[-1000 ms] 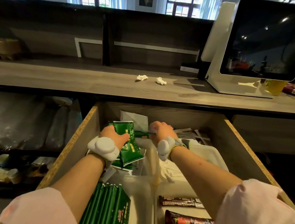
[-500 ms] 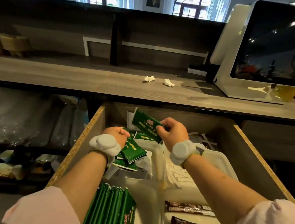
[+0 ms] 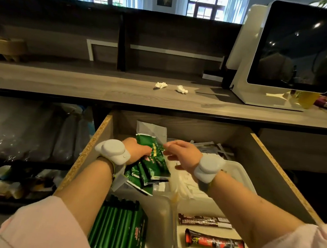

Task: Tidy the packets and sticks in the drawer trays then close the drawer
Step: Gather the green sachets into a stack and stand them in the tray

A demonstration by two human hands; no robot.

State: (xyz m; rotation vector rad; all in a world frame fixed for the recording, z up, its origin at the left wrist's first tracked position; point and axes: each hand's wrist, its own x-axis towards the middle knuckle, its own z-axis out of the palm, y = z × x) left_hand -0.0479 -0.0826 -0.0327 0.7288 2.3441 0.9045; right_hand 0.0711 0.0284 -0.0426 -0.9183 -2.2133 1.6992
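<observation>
So the drawer [image 3: 89, 151] is pulled wide open under the wooden counter [image 3: 83, 85], and there are clear plastic trays [image 3: 163, 207] sitting side by side in it. Starting over at 9 o'clock, there's an open shelf with plastic-wrapped stuff, too dim to make out. Down at 6 o'clock in the left-hand tray is a neat bundle of green sticks [image 3: 117, 230], all lined up the same way.

The left hand [image 3: 136, 151] is curled around a fanned stack of green packets [image 3: 148, 172], thumb on top, held over the far end of the left tray. At about 12 o'clock from that, the right hand [image 3: 181, 155] has thumb and fingers pinched narrow on the top corner of the uppermost green packet [image 3: 156, 151], so both hands are on the same stack. Both wrists have pale grey bands, sleeves are pink.

Under the right forearm the right tray holds white paper packets [image 3: 188, 187], and toward 5 o'clock there's a brown stick [image 3: 205, 221] and a black-and-red stick [image 3: 215, 243] lying crosswise, apart from each other. Up at 1 o'clock on the counter, two crumpled tissues [image 3: 170, 87], then a white-framed screen [image 3: 295, 48] at 2 o'clock.
</observation>
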